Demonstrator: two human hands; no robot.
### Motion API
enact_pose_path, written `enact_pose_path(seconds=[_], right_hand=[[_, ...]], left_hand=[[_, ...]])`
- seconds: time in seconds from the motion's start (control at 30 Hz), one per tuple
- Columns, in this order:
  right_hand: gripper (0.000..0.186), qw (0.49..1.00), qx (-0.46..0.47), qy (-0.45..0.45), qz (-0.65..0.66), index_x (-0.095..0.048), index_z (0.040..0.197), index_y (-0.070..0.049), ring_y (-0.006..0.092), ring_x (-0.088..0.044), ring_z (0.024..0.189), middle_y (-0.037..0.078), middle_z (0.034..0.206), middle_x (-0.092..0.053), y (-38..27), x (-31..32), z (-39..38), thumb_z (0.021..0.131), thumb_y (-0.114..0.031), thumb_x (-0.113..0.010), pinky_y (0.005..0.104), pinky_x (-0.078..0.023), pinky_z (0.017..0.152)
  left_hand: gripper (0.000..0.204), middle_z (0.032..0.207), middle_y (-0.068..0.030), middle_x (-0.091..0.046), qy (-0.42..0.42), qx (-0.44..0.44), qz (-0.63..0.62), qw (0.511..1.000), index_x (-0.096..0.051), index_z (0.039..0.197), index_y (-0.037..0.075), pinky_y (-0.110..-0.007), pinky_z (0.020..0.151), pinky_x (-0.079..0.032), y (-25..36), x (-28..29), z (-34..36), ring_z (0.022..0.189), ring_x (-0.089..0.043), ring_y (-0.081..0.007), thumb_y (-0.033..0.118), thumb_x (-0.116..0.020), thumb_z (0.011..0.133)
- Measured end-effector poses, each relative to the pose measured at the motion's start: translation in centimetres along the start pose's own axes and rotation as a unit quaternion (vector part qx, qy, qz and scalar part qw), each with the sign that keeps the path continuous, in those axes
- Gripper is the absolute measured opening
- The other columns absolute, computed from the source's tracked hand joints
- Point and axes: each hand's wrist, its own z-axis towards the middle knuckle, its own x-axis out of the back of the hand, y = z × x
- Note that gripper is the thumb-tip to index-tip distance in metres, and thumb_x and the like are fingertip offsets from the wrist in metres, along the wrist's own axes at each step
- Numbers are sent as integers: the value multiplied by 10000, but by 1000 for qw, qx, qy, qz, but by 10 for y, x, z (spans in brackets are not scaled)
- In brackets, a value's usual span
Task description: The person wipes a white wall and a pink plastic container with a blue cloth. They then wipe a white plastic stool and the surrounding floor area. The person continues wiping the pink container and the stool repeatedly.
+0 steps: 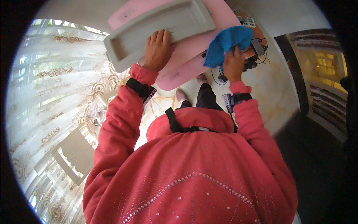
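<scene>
A long, shallow grey plastic tray rests at a slant on a pink table. My left hand grips its near rim, with the fingers curled over the edge into the tray. To the right, my right hand holds a blue cloth at the table's right end. Its fingers press into the near side of the cloth, and the fingertips are partly hidden. The cloth is bunched and hangs over the table's edge.
Black cables and adapters lie on a brown surface right of the cloth, near a white power strip. Patterned sheer curtains hang at the left, beside a pale chair. My feet stand on the tiled floor under the table's near edge.
</scene>
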Motion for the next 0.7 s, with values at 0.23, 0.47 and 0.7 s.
enact_pose_path(seconds=[0.23,0.47,0.7], right_hand=[[349,985,152,-52,64,-634,1067,-13,402,-452,1159,217,1235,-516,-87,21,-39,746,-143,-678,481,-365,1009],[494,985,131,-33,107,-585,1210,-53,396,-411,1223,183,1275,-503,-46,21,-24,737,-136,-702,475,-343,1047],[451,995,72,0,68,-576,1221,-37,422,-450,1179,202,1245,-522,10,25,19,778,-99,-629,484,-357,1036]], left_hand=[[505,1109,-163,-612,-6,-6,10,1000,-513,1165,13,-429,866,-430,-2,-22,42,1049,-562,-332,340,-669,813],[506,1094,-163,-623,0,-31,33,999,-511,1197,33,-446,908,-420,-16,-36,78,1084,-552,-344,397,-621,863],[489,1189,-139,-590,3,-41,92,995,-522,1226,92,-455,956,-387,-31,-30,102,1161,-514,-316,308,-672,814]])
